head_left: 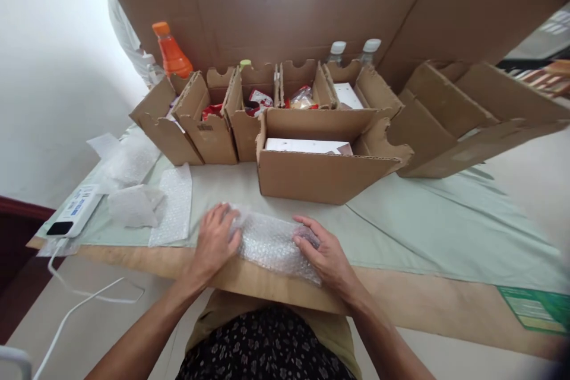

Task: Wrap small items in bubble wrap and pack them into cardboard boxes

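A strip of clear bubble wrap (269,243) lies crosswise at the front edge of the table, directly before me. My left hand (217,238) has its curled fingers and thumb on the left end, a little blurred. At the right end, my right hand (323,252) grips the wrap, thumb on top and fingers bent around it; some fingertips show through the plastic. Whether anything is inside the wrap I cannot tell. Just beyond it stands an open cardboard bin (307,175) with a white box (307,146) inside.
Several cardboard bins (218,142) stand in a row behind, with red packets in some. Orange-capped bottle (173,56) rises at the back left. More bubble wrap (174,205) and a white power strip (78,211) lie left. A larger cardboard bin (427,130) stands right.
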Tool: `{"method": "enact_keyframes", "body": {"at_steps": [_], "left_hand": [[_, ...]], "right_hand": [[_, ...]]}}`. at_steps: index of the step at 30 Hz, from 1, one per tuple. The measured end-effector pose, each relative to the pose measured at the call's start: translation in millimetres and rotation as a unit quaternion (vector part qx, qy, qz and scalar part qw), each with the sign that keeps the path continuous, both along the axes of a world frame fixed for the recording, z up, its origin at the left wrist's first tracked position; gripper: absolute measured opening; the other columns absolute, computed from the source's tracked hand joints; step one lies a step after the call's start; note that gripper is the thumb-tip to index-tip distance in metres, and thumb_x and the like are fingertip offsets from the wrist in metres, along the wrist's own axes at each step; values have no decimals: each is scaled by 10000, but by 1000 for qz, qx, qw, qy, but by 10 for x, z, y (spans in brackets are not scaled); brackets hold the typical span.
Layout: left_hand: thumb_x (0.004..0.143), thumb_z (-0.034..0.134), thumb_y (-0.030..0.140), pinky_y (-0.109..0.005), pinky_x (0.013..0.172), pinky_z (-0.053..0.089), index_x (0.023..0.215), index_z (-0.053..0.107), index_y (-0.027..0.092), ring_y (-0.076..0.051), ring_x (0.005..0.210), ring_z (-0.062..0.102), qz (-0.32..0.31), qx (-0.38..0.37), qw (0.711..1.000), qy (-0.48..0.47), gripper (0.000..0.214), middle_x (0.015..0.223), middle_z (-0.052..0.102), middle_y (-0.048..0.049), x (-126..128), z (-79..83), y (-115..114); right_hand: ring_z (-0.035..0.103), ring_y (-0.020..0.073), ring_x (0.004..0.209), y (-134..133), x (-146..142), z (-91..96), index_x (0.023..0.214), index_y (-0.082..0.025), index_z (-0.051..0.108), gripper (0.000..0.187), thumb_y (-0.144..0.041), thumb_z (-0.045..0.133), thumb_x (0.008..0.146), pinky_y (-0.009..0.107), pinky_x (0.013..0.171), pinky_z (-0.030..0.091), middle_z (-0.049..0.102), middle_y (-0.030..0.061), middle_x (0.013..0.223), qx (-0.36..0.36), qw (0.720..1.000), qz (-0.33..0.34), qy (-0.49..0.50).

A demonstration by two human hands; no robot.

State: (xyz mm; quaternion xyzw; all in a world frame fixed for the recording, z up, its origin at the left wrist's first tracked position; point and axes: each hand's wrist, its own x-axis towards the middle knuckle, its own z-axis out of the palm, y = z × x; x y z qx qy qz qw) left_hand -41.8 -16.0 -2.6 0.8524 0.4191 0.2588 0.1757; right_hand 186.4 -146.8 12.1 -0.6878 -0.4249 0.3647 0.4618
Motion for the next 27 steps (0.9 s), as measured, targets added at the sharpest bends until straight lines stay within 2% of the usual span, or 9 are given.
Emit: {"method": "enact_keyframes", "body": {"at_steps": [3, 7, 11, 15, 17, 19, 22, 25, 27], "left_hand": [[848, 586, 344, -476, 968, 539, 886, 757, 205, -318, 1056, 697, 70, -111, 986, -102, 223, 1082, 772, -113, -174, 20, 131], [757, 677, 469, -353, 822, 546, 910, 762, 177, -248, 873, 690, 173, -254, 929, -205, 341, 884, 774, -50, -335, 213, 195], [786, 627, 511, -328, 721, 532, 947, 745, 178, -230, 776, 672, 102, -293, 946, -96, 389, 831, 749, -37, -277, 285, 153], [860, 530, 486, -487, 844, 563, 1250, 673, 122, -321, 887, 694, 84, -121, 987, 60, 553, 964, 741, -125, -155, 135, 69], [909, 539, 481, -583, 972, 521, 1425, 558, 96, -403, 1142, 648, 82, 18, 993, 83, 645, 1239, 683, -224, -93, 42, -18], [959, 562, 457, -619, 1098, 440, 1538, 440, 140, -442, 1412, 477, 47, 124, 988, 73, 672, 1544, 476, -263, 2, -30, -153], [994, 576, 367, -629, 1217, 309, 1584, 383, 223, -415, 1572, 267, -68, 171, 979, 91, 638, 1700, 278, -207, 197, -107, -382], [1013, 550, 364, -684, 1243, 208, 1548, 461, 232, -408, 1559, 313, -158, 137, 963, 171, 559, 1663, 393, -181, 316, -184, -496], [1026, 524, 389, -702, 1236, 195, 1549, 470, 246, -409, 1553, 328, -180, 113, 953, 215, 545, 1659, 411, -165, 301, -227, -480]], "right_hand": [[634, 174, 691, -209, 168, 71, 1215, -175, 691, 414, -424, 583, 904, 305, 689, 534, 733, 31, 860, 1, 999, -31, -20], [670, 185, 713, -594, 534, 222, 1199, -191, 700, 408, -451, 617, 895, 293, 678, 551, 748, 37, 875, -14, 993, -96, -72], [725, 220, 826, -858, 852, 248, 1200, -220, 715, 401, -475, 612, 908, 317, 748, 582, 780, 54, 997, -27, 976, -121, -177], [734, 297, 983, -895, 1044, 57, 1276, -187, 681, 437, -449, 570, 944, 421, 835, 592, 768, 123, 1138, -25, 925, -150, -349], [706, 363, 1088, -840, 1014, -18, 1277, -168, 673, 423, -427, 546, 967, 507, 861, 576, 711, 184, 1286, 0, 867, -183, -463], [658, 393, 1195, -719, 832, -35, 1327, -168, 636, 406, -380, 539, 995, 550, 899, 556, 625, 217, 1421, 42, 824, -191, -532], [552, 356, 1368, -419, 344, -31, 1461, -187, 534, 461, -258, 534, 1005, 531, 1007, 529, 528, 204, 1538, 96, 836, -80, -535], [489, 309, 1441, -199, -3, -147, 1499, -215, 512, 498, -258, 550, 1005, 495, 1097, 490, 517, 142, 1573, 105, 849, 113, -506], [476, 303, 1456, -279, 38, -297, 1495, -209, 525, 492, -332, 553, 1019, 498, 1137, 457, 514, 124, 1584, 81, 845, 155, -506]]}}
